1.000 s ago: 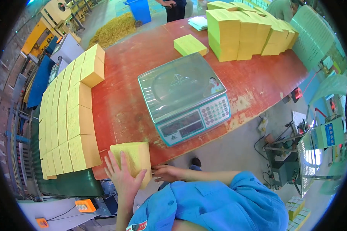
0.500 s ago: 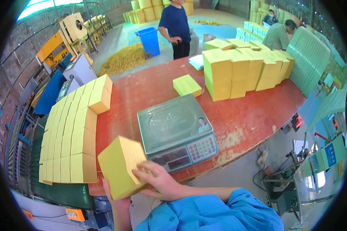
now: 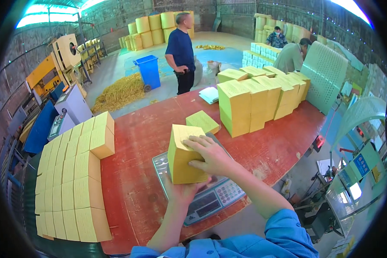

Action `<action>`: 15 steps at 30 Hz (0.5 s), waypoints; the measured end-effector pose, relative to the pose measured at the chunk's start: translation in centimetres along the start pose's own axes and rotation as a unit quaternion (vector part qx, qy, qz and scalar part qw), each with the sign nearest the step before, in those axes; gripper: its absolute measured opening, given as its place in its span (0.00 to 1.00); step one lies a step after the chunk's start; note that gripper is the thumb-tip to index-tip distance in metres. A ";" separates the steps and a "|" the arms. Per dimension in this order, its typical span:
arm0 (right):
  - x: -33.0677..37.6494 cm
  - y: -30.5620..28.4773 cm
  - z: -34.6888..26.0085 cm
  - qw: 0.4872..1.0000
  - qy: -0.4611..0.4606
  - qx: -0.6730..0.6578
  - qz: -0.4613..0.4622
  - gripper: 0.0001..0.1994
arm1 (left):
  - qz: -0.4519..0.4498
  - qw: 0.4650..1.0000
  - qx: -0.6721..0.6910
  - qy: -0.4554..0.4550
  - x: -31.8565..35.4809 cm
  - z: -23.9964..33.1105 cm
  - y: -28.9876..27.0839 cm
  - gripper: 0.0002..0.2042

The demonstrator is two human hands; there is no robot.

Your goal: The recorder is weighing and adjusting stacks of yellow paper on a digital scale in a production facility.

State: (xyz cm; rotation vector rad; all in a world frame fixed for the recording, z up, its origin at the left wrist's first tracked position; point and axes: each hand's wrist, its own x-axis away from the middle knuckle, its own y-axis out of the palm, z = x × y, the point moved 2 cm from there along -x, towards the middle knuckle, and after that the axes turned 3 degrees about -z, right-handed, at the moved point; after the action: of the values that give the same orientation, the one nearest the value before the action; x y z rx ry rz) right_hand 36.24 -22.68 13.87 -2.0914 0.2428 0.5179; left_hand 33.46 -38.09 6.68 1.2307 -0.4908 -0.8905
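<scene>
Both my hands hold a thick block of yellow paper [image 3: 182, 161] upright over a digital weighing scale [image 3: 202, 205]. My left hand [image 3: 184, 192] supports the block from below, its fingers partly hidden under it. From the right, my right hand [image 3: 208, 154] grips the block with fingers across its top and the thumb on its side. The block covers much of the scale's metal pan; the keypad and display show at the near side. Just behind the scale lies a low yellow paper pad [image 3: 202, 121]. Whether the block touches the pan I cannot tell.
Rows of yellow paper blocks [image 3: 88, 167] line the red table's [image 3: 133, 180] left side. More tall yellow stacks [image 3: 245, 107] stand at the back right, beside white sheets [image 3: 209, 94]. A person [image 3: 180, 53] stands beyond the table near a blue bin [image 3: 148, 73]; others work farther right.
My hands have carried the yellow paper block from the table's near left edge up and rightward over the scale. My right hand has shifted onto its top. The view has turned slightly.
</scene>
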 end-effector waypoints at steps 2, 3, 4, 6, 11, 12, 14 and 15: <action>1.2 0.8 -0.7 0.998 0.016 0.054 -0.020 0.34 | 0.039 0.997 0.044 -0.056 3.5 0.4 -0.1 0.41; 1.5 1.3 -1.5 0.998 0.016 0.054 -0.021 0.34 | 0.045 0.991 0.019 -0.124 6.2 1.2 -1.3 0.41; 1.5 2.3 -2.4 0.993 -0.008 0.107 -0.040 0.34 | 0.056 0.981 -0.008 -0.184 8.5 2.8 -2.4 0.41; 1.6 3.6 -4.1 0.980 -0.025 0.184 -0.067 0.34 | 0.102 0.958 -0.057 -0.262 11.4 7.1 -2.0 0.37; 0.2 4.9 -11.1 0.981 -0.038 0.192 0.018 0.32 | 0.186 0.753 -0.603 -0.184 8.1 23.7 -2.5 0.15; 0.3 6.6 -12.6 0.994 -0.079 0.071 0.005 0.30 | 0.172 0.696 -0.689 -0.111 7.3 28.8 -5.6 0.16; 0.8 11.5 -14.1 0.986 -0.079 -0.130 -0.065 0.27 | 0.260 0.557 -0.789 0.006 3.6 37.0 -8.5 0.21; 1.2 15.7 -14.4 0.970 -0.045 -0.209 -0.118 0.25 | 0.266 0.486 -0.831 0.040 1.1 40.2 -10.2 0.24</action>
State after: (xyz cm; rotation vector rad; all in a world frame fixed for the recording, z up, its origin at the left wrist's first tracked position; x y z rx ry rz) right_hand 35.41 -43.20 8.26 -2.4548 -0.1847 0.5513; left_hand 0.86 -63.59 8.70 -0.7299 0.2176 -0.3489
